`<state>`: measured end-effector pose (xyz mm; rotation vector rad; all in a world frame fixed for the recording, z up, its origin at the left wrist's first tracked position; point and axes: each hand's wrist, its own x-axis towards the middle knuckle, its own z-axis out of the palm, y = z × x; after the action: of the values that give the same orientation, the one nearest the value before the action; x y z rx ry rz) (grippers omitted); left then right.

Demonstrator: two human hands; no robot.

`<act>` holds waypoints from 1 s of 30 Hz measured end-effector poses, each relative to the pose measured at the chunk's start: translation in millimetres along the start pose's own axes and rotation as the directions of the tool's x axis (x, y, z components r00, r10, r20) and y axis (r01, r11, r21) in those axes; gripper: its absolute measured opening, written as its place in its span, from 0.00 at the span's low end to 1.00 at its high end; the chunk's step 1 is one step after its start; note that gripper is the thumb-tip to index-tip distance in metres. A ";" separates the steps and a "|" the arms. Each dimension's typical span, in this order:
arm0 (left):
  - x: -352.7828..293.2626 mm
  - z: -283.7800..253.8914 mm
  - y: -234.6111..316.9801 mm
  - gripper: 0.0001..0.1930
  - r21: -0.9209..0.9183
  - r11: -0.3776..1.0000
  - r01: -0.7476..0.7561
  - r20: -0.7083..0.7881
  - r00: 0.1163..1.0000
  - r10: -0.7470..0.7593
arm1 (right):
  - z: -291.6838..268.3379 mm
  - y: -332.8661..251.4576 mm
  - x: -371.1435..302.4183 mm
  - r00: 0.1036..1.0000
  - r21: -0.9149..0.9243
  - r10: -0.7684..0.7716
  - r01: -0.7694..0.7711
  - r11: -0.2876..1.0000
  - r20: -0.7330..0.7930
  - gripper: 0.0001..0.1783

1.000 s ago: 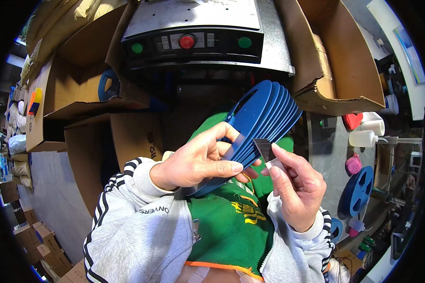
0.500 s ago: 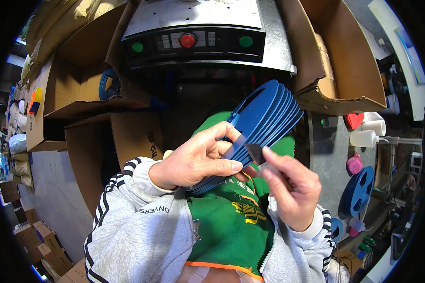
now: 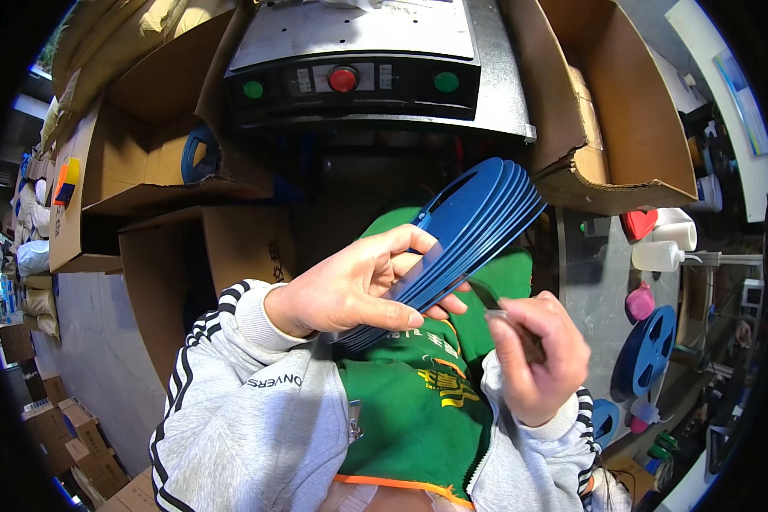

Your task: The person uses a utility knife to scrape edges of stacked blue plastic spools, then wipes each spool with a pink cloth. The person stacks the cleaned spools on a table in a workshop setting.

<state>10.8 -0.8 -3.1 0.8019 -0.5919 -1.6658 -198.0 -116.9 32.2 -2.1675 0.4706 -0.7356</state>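
Left hand point(image 3: 343, 292) clamps fanned blue discs point(image 3: 485, 215); they could slide apart if its hold eases. Right hand point(image 3: 541, 357) pinches a blurred dark strip point(image 3: 485, 294).

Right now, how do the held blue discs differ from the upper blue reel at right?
The blue discs are fanned out in the left hand; the blue reel is untouched by either hand. The discs overlap one another; the reel's openings show plainly. Both are blue.
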 end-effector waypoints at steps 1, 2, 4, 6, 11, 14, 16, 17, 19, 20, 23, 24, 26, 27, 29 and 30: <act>0.5 0.0 -0.8 0.29 -0.006 1.000 0.016 -0.013 1.000 -0.016 | 5.3 0.6 -0.5 0.997 0.032 -0.076 0.076 0.997 0.001 0.16; 0.5 0.0 -1.4 0.30 -0.021 1.000 0.012 -0.007 1.000 -0.012 | 6.8 0.7 0.3 0.980 -0.028 -0.189 0.191 0.981 0.064 0.14; 1.6 1.1 -3.3 0.31 -0.026 0.999 0.024 -0.043 0.999 -0.026 | 16.1 3.0 2.8 0.895 -0.003 -0.397 0.406 0.914 0.204 0.12; 1.5 2.0 -3.2 0.31 -0.039 0.998 0.056 -0.067 0.996 -0.059 | 21.5 8.4 8.3 0.827 0.042 -0.473 0.484 0.874 0.304 0.11; 0.9 4.8 -1.0 0.32 0.001 0.996 0.086 -0.061 0.994 -0.086 | 18.6 17.0 15.3 0.954 -0.202 -0.246 0.277 0.939 0.169 0.07; 1.6 4.3 1.2 0.32 -0.070 0.994 0.086 -0.070 0.993 -0.090 | 19.1 10.9 14.8 0.821 -0.010 -0.487 0.512 0.859 0.297 0.10; 2.8 4.5 1.3 0.32 0.043 0.999 0.025 -0.031 0.999 -0.023 | 20.7 11.2 15.9 0.780 0.005 -0.514 0.549 0.836 0.358 0.11; 4.1 5.3 0.3 0.32 0.036 0.999 -0.008 -0.035 0.999 0.009 | 19.7 16.2 19.0 0.833 0.025 -0.488 0.499 0.866 0.260 0.12; 3.0 5.7 1.8 0.31 0.007 0.995 0.097 -0.041 0.994 -0.097 | 14.4 29.6 25.8 0.951 -0.001 -0.286 0.288 0.958 0.122 0.07; 4.0 7.6 0.5 0.31 -0.014 0.996 0.082 -0.030 0.996 -0.083 | 11.9 39.7 29.1 0.993 0.096 -0.111 0.113 0.989 -0.031 0.04; 3.1 9.5 2.2 0.37 -0.007 0.998 0.069 -0.035 0.997 -0.069 | -2.6 64.2 29.1 0.964 0.291 0.198 -0.141 0.946 -0.176 0.07; 3.1 9.7 2.8 0.37 -0.015 0.997 0.069 -0.035 0.997 -0.070 | -3.5 68.8 24.5 0.960 0.290 0.147 -0.075 0.954 -0.237 0.07; 3.6 10.3 2.9 0.38 -0.030 0.997 0.077 -0.035 0.996 -0.078 | -4.8 68.8 12.2 0.973 0.324 0.090 -0.017 0.946 -0.212 0.06; 4.4 10.5 2.7 0.39 -0.032 0.996 0.081 -0.033 0.996 -0.082 | -5.3 66.9 7.2 0.981 0.241 0.063 -0.017 0.970 -0.184 0.05; 5.0 11.7 2.2 0.38 -0.051 0.995 0.081 -0.037 0.996 -0.083 | -3.9 57.9 -2.1 0.980 0.189 0.022 0.016 0.982 -0.197 0.05; 4.7 12.3 2.3 0.38 -0.060 0.994 0.093 -0.045 0.994 -0.096 | -3.9 53.2 -4.2 0.977 0.165 0.094 -0.063 0.984 -0.190 0.05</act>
<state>2.2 -6.3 5.6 0.8371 -0.4766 -1.7372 -208.4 -150.0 -8.5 -1.9263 0.5770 -0.9172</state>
